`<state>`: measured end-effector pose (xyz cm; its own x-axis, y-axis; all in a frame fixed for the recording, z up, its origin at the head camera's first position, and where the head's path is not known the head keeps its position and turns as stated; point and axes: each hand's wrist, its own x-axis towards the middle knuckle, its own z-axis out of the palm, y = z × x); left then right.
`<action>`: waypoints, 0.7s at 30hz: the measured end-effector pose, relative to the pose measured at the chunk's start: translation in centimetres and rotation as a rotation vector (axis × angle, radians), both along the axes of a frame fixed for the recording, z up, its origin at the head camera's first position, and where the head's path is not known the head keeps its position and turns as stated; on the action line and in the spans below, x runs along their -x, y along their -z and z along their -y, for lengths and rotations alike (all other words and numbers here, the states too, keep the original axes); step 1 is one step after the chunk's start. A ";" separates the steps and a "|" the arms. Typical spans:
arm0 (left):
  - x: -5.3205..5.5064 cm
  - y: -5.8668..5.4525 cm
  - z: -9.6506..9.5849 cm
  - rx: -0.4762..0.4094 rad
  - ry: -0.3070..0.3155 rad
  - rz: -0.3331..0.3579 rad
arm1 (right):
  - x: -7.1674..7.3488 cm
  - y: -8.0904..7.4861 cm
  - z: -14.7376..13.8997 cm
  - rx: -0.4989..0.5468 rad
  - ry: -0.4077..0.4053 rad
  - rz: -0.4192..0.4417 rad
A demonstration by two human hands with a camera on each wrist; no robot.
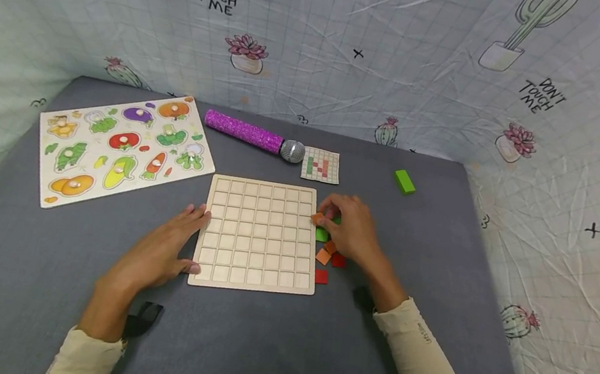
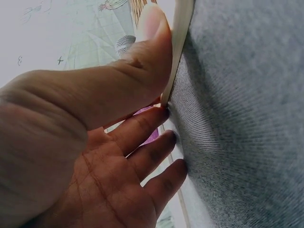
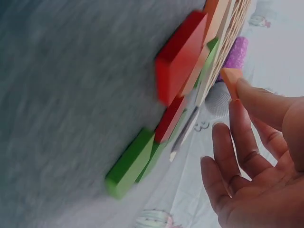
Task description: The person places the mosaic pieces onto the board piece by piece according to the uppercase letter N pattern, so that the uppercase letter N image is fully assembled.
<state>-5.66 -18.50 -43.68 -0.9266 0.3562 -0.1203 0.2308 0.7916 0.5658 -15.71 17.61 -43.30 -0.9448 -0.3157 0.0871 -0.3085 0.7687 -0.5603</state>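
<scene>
A square wooden grid board [image 1: 260, 236] lies flat in the middle of the table, its cells bare. Along its left edge rests my left hand [image 1: 162, 250], fingers extended; thumb and fingertips touch the board's side in the left wrist view. Just past the right edge, my right hand [image 1: 352, 227] pinches an orange tile [image 3: 232, 80] between thumb and index finger. Under and beside that hand lie loose tiles: a green tile [image 1: 322, 235], an orange tile [image 1: 323, 256], a red tile [image 1: 339, 261] and another red tile [image 1: 321, 277]. The hand partly covers some of them.
Behind the board lies a small pattern card [image 1: 321, 165] with coloured squares. A purple glitter microphone [image 1: 244, 131] is left of it, and a vegetable puzzle board [image 1: 125, 151] farther left. One green block [image 1: 404, 182] sits at the back right. Printed cloth [image 1: 321, 48] hangs behind.
</scene>
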 end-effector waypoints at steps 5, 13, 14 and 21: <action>-0.1 0.0 0.1 -0.005 0.000 0.001 | -0.1 0.1 1.2 0.038 -0.027 0.013; -0.2 0.0 0.1 -0.017 0.003 0.002 | -0.1 0.4 3.1 0.036 -0.044 0.043; -0.2 0.0 0.1 -0.019 0.004 0.002 | -0.1 0.5 3.4 0.027 -0.048 0.037; -0.1 0.1 0.2 -0.017 0.008 -0.007 | 0.1 0.2 4.8 -0.026 -0.041 0.034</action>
<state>-5.56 -18.69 -43.79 -0.9244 0.3660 -0.1074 0.2416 0.7798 0.5776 -15.79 12.83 -43.53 -0.9332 -0.3564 0.0467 -0.3217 0.7703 -0.5507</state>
